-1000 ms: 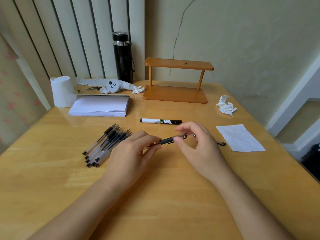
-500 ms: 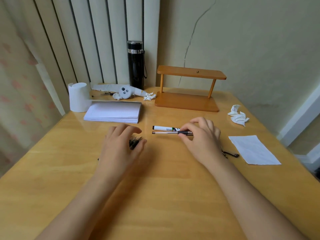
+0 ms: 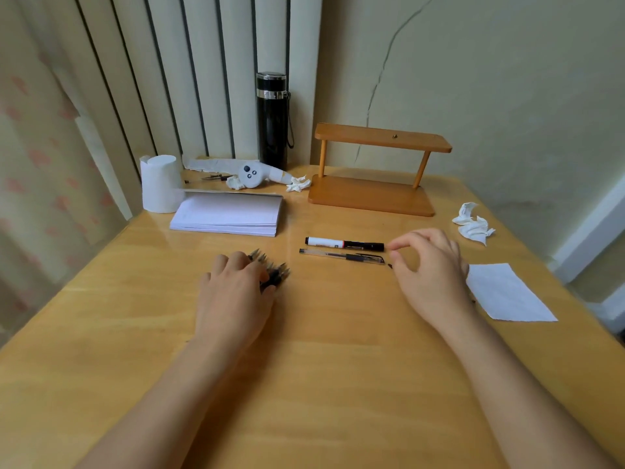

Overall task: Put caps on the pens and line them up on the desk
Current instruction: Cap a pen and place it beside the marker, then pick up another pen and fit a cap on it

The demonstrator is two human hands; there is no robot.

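Head view, looking down on a wooden desk (image 3: 338, 384). Both forearms reach forward across its surface. Left hand (image 3: 233, 299) lies palm down over a heap of uncapped pens (image 3: 274, 272); the fingers curl onto the heap, but whether they grip any one pen cannot be told. Bare pen tips fan out past the fingertips, pointing away from the person and slightly rightward. Right hand (image 3: 429, 275) is raised just off the desk, thumb and forefinger parted and holding nothing, the remaining fingers loosely curled.

Just beyond the tips of the right thumb and forefinger, toward the left hand, lie two pens side by side. The farther is a white marker (image 3: 345, 243) with a black cap; its long axis runs left to right, cap end toward the right fingertips. The nearer is a capped clear pen (image 3: 341, 256), parallel to the marker and just beside it, cap and clip likewise toward the right fingertips, the other end pointing toward the left hand. The pair lies between the two hands, clear of the heap.

A small dark piece (image 3: 389, 265) peeks out beside the right thumb; what it is cannot be told.
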